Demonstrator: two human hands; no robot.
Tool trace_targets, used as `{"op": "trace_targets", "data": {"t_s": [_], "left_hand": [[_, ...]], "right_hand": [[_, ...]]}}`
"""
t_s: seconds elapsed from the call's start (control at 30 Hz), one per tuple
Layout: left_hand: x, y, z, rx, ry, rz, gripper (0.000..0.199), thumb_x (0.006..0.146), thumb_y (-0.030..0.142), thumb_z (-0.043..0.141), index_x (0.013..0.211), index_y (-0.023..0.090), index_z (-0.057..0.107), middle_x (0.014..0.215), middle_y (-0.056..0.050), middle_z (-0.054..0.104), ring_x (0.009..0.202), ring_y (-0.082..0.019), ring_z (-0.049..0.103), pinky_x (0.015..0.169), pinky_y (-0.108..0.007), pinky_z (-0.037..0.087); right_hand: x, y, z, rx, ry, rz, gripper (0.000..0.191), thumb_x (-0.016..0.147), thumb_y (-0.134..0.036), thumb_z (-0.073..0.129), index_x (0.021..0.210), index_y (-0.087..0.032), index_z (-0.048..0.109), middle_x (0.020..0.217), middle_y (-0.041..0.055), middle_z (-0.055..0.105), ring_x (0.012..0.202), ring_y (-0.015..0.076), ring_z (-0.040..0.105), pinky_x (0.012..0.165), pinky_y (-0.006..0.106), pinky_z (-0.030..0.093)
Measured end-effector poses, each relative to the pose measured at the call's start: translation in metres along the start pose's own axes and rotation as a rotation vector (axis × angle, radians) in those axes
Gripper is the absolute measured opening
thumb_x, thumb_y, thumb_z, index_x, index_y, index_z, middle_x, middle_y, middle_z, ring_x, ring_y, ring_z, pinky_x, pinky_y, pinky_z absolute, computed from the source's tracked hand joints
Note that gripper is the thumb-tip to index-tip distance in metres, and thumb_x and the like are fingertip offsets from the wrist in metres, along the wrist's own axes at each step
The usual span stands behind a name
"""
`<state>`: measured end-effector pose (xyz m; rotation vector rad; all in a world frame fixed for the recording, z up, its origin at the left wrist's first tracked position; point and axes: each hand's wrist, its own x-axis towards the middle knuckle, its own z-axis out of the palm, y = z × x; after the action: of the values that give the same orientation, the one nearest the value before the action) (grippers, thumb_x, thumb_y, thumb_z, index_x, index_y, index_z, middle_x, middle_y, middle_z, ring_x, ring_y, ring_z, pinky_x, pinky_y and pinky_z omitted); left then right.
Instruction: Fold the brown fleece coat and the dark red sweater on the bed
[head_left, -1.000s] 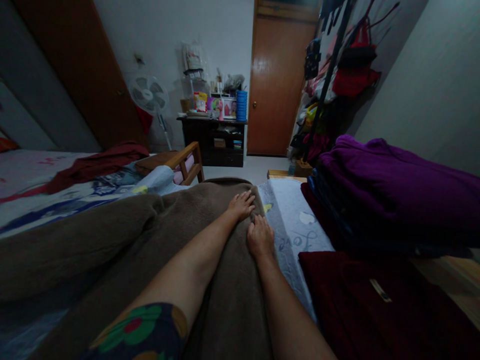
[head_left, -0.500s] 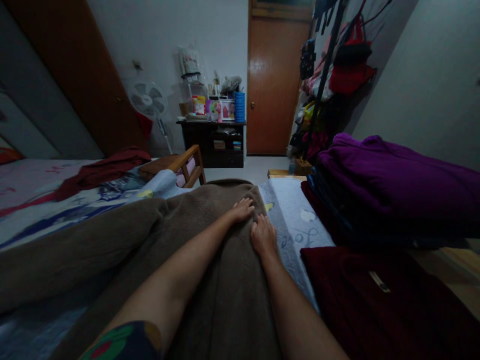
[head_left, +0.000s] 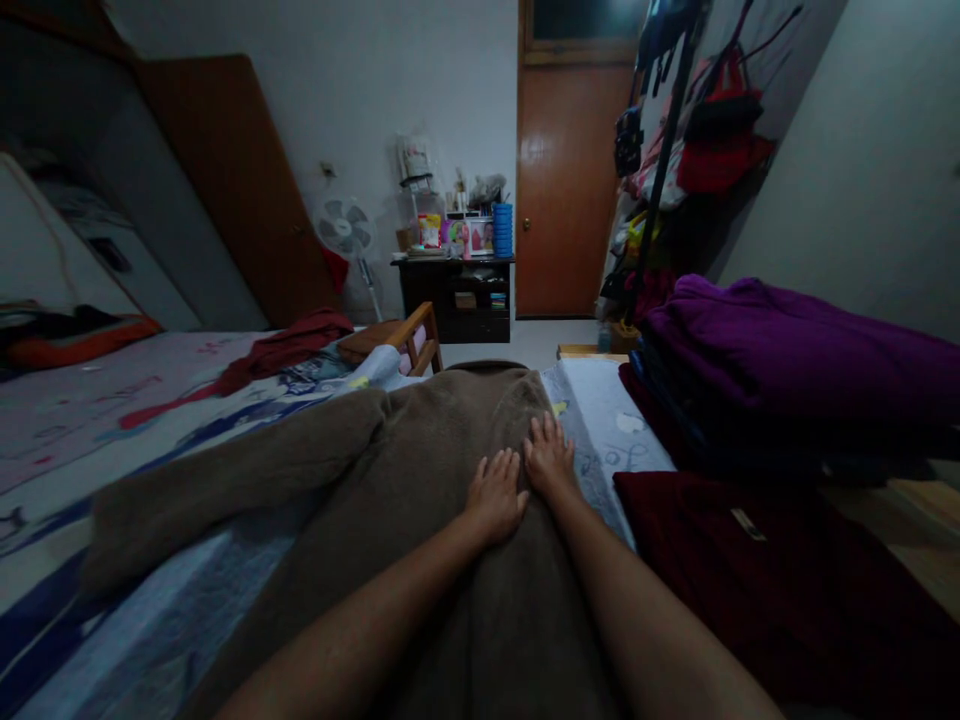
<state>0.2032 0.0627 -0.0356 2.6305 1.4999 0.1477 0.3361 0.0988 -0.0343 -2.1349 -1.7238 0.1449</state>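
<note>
My grip is loose and holds nothing: in the head view, my left hand [head_left: 496, 497] and right hand [head_left: 549, 457] rest flat and spread on the brown garment [head_left: 431, 440], which lies over the patterned sheet [head_left: 596, 395], left of the folded maroon garment [head_left: 720, 560]. Dragging or pressing unevenly could, I judge, bunch the soft fabric or skew it; a wide rightward sweep might nudge the maroon garment. The brown garment looks matte and plush, mildly rumpled, with one sleeve [head_left: 232, 490] stretched out away from the maroon garment; I can't make out its other sleeve.
</note>
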Motion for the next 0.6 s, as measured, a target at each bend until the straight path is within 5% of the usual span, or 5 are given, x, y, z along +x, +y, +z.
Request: {"op": "trace_targets", "data": {"t_s": [0.13, 0.27, 0.37, 0.6], "left_hand": [[0.000, -0.002, -0.001, 0.000, -0.007, 0.016, 0.064, 0.094, 0.041, 0.031, 0.151, 0.011, 0.027, 0.158, -0.013, 0.027, 0.147, -0.024, 0.018, 0.119, -0.047, 0.014], [-0.008, 0.006, -0.016, -0.056, -0.100, -0.010, 0.067, 0.093, 0.044, 0.035, 0.151, 0.009, 0.027, 0.158, -0.017, 0.025, 0.147, -0.028, 0.019, 0.118, -0.050, 0.016], [-0.024, 0.019, -0.024, -0.094, -0.114, 0.029, 0.074, 0.091, 0.059, 0.035, 0.151, 0.016, 0.028, 0.159, -0.018, 0.022, 0.147, -0.033, 0.016, 0.117, -0.054, 0.014], [-0.051, 0.034, -0.011, -0.133, -0.061, 0.168, 0.075, 0.090, 0.068, 0.034, 0.152, 0.025, 0.028, 0.162, -0.012, 0.009, 0.149, -0.032, 0.005, 0.118, -0.053, 0.012]], "right_hand": [[-0.025, -0.001, -0.009, -0.028, -0.095, -0.107, 0.056, 0.096, -0.037, 0.040, 0.149, -0.019, 0.035, 0.160, 0.0100, 0.021, 0.147, 0.0264, 0.014, 0.115, 0.051, 0.016], [-0.033, 0.004, -0.022, 0.117, -0.079, -0.027, 0.053, 0.089, -0.023, 0.049, 0.141, -0.014, 0.047, 0.144, 0.0161, 0.048, 0.133, 0.0242, 0.045, 0.107, 0.036, 0.033], [-0.021, 0.015, -0.035, 0.213, -0.019, 0.081, 0.041, 0.086, -0.013, 0.045, 0.123, -0.013, 0.063, 0.119, 0.0137, 0.068, 0.112, 0.0200, 0.061, 0.094, 0.026, 0.041], [0.038, 0.034, -0.041, 0.291, 0.015, 0.220, 0.026, 0.087, -0.023, 0.051, 0.097, -0.014, 0.073, 0.096, 0.0099, 0.074, 0.094, 0.0190, 0.067, 0.074, 0.021, 0.045]]}}
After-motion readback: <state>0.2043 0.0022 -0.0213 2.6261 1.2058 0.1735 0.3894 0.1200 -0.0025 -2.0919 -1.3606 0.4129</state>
